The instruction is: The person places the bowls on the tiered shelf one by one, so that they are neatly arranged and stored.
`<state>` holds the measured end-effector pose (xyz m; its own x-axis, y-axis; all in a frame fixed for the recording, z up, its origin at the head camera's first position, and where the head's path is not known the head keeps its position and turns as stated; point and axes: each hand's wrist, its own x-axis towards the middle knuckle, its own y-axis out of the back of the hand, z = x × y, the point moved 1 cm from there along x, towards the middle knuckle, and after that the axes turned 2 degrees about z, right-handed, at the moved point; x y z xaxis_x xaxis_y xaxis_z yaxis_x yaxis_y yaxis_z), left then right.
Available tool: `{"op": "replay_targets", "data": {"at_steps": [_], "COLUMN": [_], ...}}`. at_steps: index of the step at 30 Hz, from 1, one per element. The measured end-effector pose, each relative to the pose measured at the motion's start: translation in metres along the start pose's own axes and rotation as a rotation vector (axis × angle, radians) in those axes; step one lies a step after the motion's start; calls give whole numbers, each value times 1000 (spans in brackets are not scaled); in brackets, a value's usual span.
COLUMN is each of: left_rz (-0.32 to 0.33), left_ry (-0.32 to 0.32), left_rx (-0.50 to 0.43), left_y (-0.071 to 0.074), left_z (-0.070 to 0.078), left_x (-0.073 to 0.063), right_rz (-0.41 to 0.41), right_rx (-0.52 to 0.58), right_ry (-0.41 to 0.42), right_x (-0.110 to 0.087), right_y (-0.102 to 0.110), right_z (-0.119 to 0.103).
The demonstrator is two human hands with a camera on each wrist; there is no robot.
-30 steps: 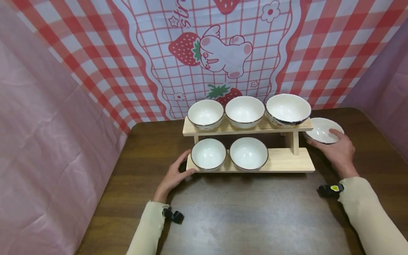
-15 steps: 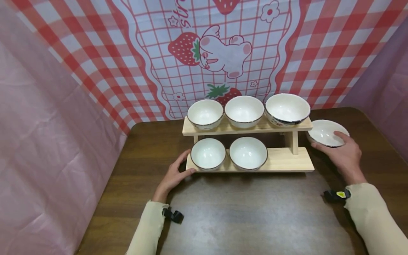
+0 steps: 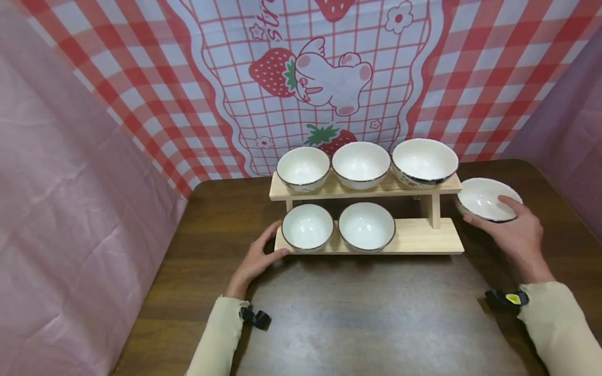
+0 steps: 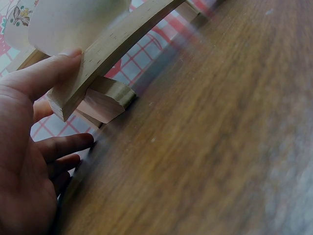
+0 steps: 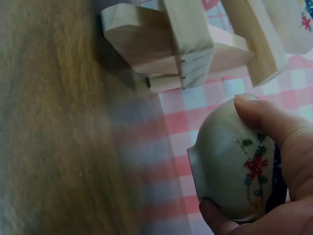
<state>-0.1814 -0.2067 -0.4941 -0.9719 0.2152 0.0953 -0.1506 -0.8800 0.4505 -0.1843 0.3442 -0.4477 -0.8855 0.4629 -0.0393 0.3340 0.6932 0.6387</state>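
Observation:
A two-tier wooden display rack stands on the table. At its left end my left hand grips the lower shelf board, thumb on the front edge and the lower fingers beneath. Beyond the right end, my right hand holds a white bowl by its side. The right wrist view shows that bowl with red flowers and a dark blue rim band, its foot off the table. Two dark-rimmed bowls, a left one and a right one, sit on the lower tier.
Three more bowls line the upper tier: a small one, a middle one and a larger patterned one. Bare board shows at the lower tier's right. A red-checked cloth hangs behind the brown table.
My right hand has moved right and toward me with the bowl, drawing it away from the rack's end. The left hand and the rack have stayed in place.

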Motion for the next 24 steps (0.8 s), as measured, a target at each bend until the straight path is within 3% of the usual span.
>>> {"op": "replay_targets", "data": {"at_steps": [4,11,24], "left_rz": [2,-17,-17], "left_ry": [1,23,27], "left_rx": [-6,0,-1], "left_y": [1,6,5], "left_z": [2,40,40], "left_x": [0,-9,-9], "right_rz": [19,33,61], "right_rx": [-17,-58,-100], "right_ry": [26,45,74], "right_x": [-4,-14,-31], "right_y": [6,16,27], "right_z": [-3,-6,-9]}}
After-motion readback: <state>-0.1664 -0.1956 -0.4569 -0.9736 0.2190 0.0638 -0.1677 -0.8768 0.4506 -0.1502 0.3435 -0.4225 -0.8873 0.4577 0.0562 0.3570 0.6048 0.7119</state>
